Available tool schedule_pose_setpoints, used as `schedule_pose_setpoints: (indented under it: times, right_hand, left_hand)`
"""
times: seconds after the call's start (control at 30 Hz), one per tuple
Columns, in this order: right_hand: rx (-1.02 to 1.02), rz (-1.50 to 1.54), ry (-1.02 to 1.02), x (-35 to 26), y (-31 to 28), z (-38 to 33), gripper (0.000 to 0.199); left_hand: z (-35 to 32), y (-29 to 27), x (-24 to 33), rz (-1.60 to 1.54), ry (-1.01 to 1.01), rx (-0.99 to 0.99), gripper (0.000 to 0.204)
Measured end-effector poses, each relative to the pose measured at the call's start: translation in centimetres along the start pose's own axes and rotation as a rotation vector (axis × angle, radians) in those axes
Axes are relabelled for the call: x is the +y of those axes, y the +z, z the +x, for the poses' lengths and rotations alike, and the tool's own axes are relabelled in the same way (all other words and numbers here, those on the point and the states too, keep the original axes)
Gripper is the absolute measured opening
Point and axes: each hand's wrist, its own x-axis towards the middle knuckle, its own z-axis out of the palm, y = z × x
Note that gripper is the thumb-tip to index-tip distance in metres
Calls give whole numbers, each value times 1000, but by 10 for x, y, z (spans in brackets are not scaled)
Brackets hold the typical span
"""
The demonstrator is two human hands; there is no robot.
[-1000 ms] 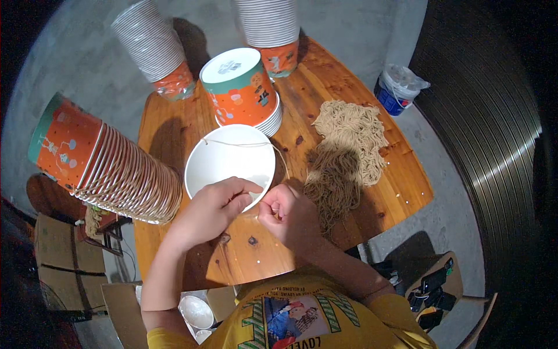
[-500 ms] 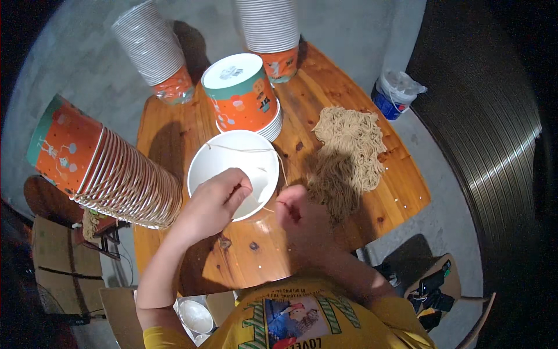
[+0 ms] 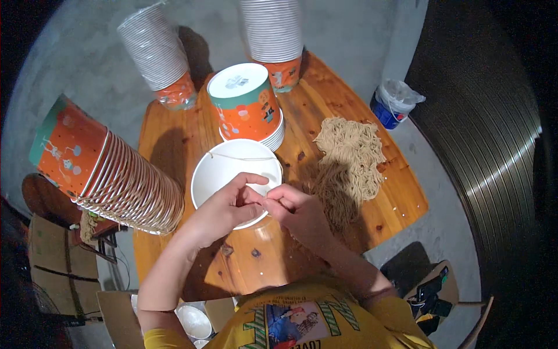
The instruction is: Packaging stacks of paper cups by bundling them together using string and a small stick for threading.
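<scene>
A white paper bucket point(image 3: 203, 177) stands open in front of me on the table. A thin beige string point(image 3: 244, 158) runs across its mouth near the far rim. Over the near right rim, my left hand point(image 3: 224, 206) and my right hand point(image 3: 296, 218) meet, their fingertips close together. Both are closed in a pinch on the string, whose ends are mostly hidden by my fingers. Right of my hands lies a heap of beige string point(image 3: 351, 157), partly in shadow.
Behind the bucket is an upturned orange and green bucket stack point(image 3: 247, 107). A long leaning stack with string-wrapped rims point(image 3: 133, 186) is at left. Two wrapped stacks point(image 3: 154, 52) point(image 3: 272, 29) stand at the back. A blue pail point(image 3: 390, 107) sits on the floor.
My right hand has moved left and forward to meet my left hand. The left fingers have spread slightly, and the string loop at the bucket's right side is no longer visible.
</scene>
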Motion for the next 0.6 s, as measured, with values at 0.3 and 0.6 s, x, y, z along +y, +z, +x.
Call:
schedule_pose_setpoints:
  times: [0.3, 0.6]
  right_hand:
    - [-125, -98, -108, -3, -26, 8, 8]
    - [-357, -30, -174, -38, -42, 21, 3]
  left_hand:
    - [13, -4, -4, -82, -157, -23, 14]
    - [16, 4, -5, -88, -69, -15, 13]
